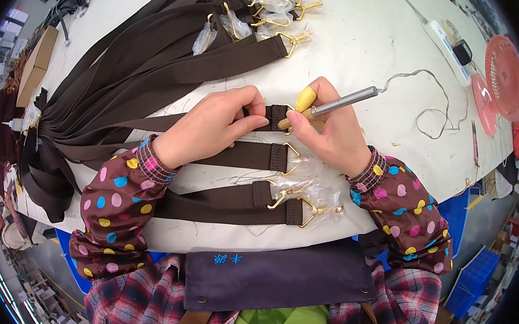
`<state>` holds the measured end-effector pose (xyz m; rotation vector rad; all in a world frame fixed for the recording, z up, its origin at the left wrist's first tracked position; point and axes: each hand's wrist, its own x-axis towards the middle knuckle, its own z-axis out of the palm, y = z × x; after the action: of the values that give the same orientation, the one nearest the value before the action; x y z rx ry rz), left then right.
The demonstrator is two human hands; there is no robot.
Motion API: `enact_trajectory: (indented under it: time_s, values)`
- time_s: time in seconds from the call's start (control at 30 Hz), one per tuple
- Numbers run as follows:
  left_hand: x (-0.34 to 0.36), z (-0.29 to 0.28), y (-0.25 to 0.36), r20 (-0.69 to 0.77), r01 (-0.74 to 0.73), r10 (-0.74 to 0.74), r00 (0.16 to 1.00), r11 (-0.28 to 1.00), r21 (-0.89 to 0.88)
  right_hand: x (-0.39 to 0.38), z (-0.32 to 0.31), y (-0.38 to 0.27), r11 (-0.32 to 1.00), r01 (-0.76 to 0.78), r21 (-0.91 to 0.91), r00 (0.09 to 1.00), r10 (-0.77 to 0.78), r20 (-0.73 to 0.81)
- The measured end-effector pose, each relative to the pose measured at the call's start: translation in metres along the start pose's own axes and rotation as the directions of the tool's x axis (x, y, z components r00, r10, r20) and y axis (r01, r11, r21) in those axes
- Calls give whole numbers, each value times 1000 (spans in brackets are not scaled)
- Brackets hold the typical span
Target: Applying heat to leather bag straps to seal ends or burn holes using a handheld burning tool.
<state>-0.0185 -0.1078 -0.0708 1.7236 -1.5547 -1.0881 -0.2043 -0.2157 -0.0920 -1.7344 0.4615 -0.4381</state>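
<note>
My left hand (217, 122) pinches a dark brown webbing strap (273, 115) near its stitched end, thumb and forefinger together. In my right hand (329, 128) is a corded pen-shaped electric tool (346, 100), with a silver barrel and a wood-coloured part under the fingers. A yellow finger cover (305, 98) sits on one right-hand finger. The tool's lower end is at the strap's end, beside a gold metal ring; my fingers partly hide the contact. Nearer me lie another strap (235, 154) and two overlapping straps (226, 204), their gold hardware partly wrapped in clear plastic (315, 194).
A large bundle of brown straps (134, 48) fans out leftward, with plastic-wrapped gold clasps (278, 5) at the far end. The grey cord (422, 74) loops over the white table (390, 44). A white power strip (448, 52), a pink fan (507, 78) and tweezers (475, 142) lie right.
</note>
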Motion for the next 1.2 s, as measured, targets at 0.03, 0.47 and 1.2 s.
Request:
enact_trajectory:
  time_s: [0.03,0.47,1.2]
  values:
    - [0,0,1,-1,0,0,1000,1000,0,0,0,-1,1000,1,0,1000,-1,1]
    - [2,2,-4,-1,59,-60,998,991,-118,0,1,0,999,21,-35,999,-22,-28]
    - [15,10,-16,-150,-49,-52,987,800,-598,10,2,7,974,130,-185,948,-177,-264]
